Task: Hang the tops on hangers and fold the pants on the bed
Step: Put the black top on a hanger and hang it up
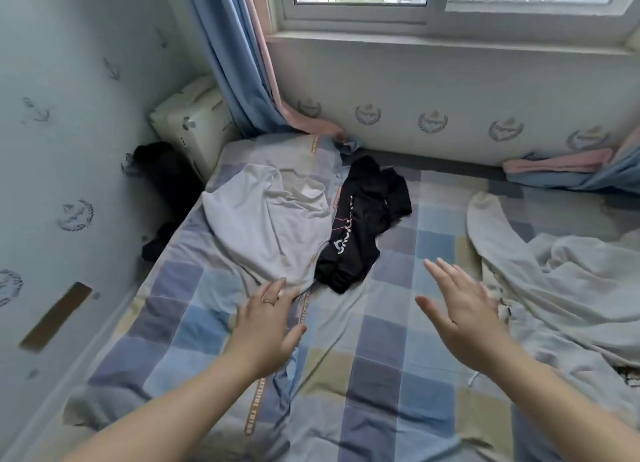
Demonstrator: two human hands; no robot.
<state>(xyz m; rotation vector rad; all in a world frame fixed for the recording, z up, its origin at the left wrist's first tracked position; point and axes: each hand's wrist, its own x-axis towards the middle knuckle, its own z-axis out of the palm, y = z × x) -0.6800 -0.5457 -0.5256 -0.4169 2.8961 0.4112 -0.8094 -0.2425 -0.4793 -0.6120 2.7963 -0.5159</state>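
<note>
A light grey top (266, 226) lies crumpled on the checked bed sheet (381, 340), left of middle. Beside it on the right lies a black garment (360, 226) with white lettering, partly tucked under the grey one. Pale grey pants (540, 271) sprawl across the right side of the bed. My left hand (268, 323) hovers open, fingertips at the near hem of the grey top. My right hand (464, 309) is open with fingers spread, above the sheet between the black garment and the pants. Both hands are empty. No hanger is in view.
A wall runs along the bed's left edge, with dark clothing (162, 181) in the gap. A white box (197, 122) stands in the far left corner. Blue and pink curtains (242, 63) hang by the window and pool at far right (571, 170).
</note>
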